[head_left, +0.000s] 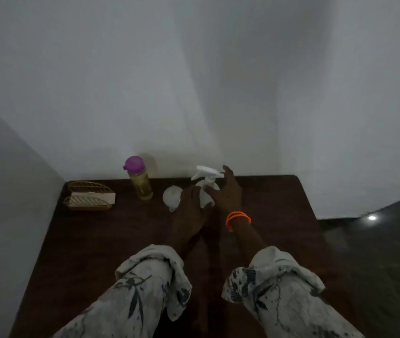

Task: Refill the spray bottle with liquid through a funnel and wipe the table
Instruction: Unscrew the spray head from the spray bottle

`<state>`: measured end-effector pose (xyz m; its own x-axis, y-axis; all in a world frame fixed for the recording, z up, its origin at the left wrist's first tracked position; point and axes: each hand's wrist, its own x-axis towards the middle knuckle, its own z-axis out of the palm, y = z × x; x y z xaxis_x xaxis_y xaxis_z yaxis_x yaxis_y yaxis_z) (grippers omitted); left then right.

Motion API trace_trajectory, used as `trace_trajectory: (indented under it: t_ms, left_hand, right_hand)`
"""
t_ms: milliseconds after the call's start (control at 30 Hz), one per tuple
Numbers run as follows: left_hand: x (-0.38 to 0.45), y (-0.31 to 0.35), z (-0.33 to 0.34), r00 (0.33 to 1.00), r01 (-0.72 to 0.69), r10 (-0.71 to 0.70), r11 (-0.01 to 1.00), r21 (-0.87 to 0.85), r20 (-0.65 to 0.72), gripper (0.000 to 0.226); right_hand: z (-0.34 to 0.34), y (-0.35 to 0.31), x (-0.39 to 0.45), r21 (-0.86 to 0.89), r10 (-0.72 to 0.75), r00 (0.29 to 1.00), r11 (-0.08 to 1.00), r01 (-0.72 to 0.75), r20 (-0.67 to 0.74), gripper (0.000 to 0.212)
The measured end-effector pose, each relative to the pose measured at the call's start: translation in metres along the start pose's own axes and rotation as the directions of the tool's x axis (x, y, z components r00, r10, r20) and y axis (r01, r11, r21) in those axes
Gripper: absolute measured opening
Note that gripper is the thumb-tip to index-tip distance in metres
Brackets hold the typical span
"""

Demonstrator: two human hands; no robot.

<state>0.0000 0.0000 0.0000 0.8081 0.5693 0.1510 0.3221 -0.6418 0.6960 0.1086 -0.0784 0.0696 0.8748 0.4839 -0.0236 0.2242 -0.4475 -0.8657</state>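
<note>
A white spray bottle (205,185) with a trigger head stands near the back of the dark wooden table (111,242). My left hand (190,202) grips the bottle's lower body from the left. My right hand (227,191), with orange bands on the wrist, is against the bottle's right side, fingers stretched up beside the trigger head and thumb near the neck. A white funnel (171,197) lies just left of my left hand. Further left stands a clear bottle (140,181) of yellowish liquid with a purple cap.
A golden wire holder (88,195) with a pale cloth or paper in it sits at the table's back left corner. White walls close off the back and left. The table's right edge drops to a dark floor (374,252).
</note>
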Motion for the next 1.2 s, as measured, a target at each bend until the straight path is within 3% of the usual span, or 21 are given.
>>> trace_trajectory:
  t_ms: [67, 267, 533, 633, 800, 967, 1100, 1200]
  left_hand:
    - [0.008, -0.003, 0.007, 1.0, -0.012, 0.012, 1.0, -0.021, -0.016, 0.068]
    - [0.02, 0.004, 0.007, 1.0, 0.03, -0.03, 0.996, -0.08, 0.002, 0.069]
    - [0.008, 0.009, -0.006, 0.998, 0.048, -0.05, 0.996, 0.076, 0.027, 0.099]
    - [-0.01, 0.023, -0.023, 0.989, 0.135, -0.132, 0.99, -0.045, 0.063, 0.102]
    - [-0.044, 0.038, -0.053, 0.994, 0.104, -0.09, 0.963, -0.247, 0.067, 0.078]
    - [-0.086, 0.036, -0.063, 0.989, 0.123, -0.1, 0.962, -0.243, 0.108, 0.085]
    - [-0.117, 0.044, -0.085, 0.968, 0.211, -0.163, 0.94, -0.267, 0.192, 0.064]
    - [-0.125, 0.042, -0.094, 0.958, 0.255, -0.198, 0.918, -0.305, 0.206, 0.061]
  right_hand:
    - [0.004, 0.002, 0.007, 0.046, -0.026, 0.999, 0.999, 0.027, -0.032, 0.082]
    - [0.005, 0.001, 0.008, 0.092, -0.058, 0.995, 0.994, 0.065, -0.082, 0.034]
    - [-0.008, -0.014, -0.001, 0.095, -0.029, 0.996, 0.995, 0.037, -0.083, 0.037]
    - [-0.012, -0.019, -0.016, 0.142, 0.029, 0.999, 0.99, -0.023, -0.037, 0.04]
    - [-0.019, -0.03, -0.054, 0.192, 0.045, 0.998, 0.98, -0.054, 0.049, 0.041]
    - [-0.031, -0.047, -0.092, 0.235, 0.078, 0.986, 0.965, -0.112, 0.15, 0.028]
    - [-0.035, -0.059, -0.113, 0.2, 0.059, 0.96, 0.973, -0.117, 0.273, 0.027]
    - [-0.038, -0.063, -0.116, 0.193, -0.001, 0.937, 0.979, -0.071, 0.348, 0.026]
